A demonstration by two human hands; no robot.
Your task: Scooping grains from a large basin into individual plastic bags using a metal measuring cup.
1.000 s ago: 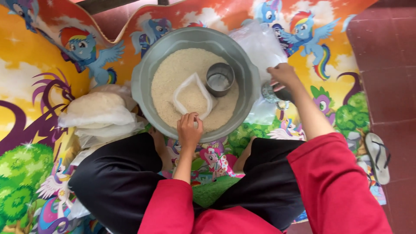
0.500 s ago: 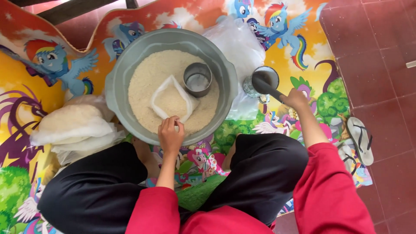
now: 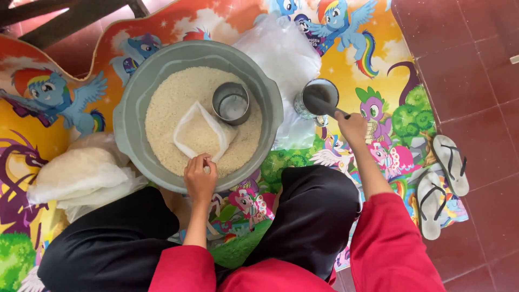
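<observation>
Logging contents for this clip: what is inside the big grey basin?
The grey basin holds white rice, a metal cup standing in it, and a clear plastic bag partly filled with rice, pinched by the left hand. The basin's bottom is covered.

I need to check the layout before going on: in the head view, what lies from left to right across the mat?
White filled plastic bags → grey round basin of rice → small metal cup standing in the rice → dark-lined metal mug held by the right hand → pair of white flip-flops on the red tiles.
</observation>
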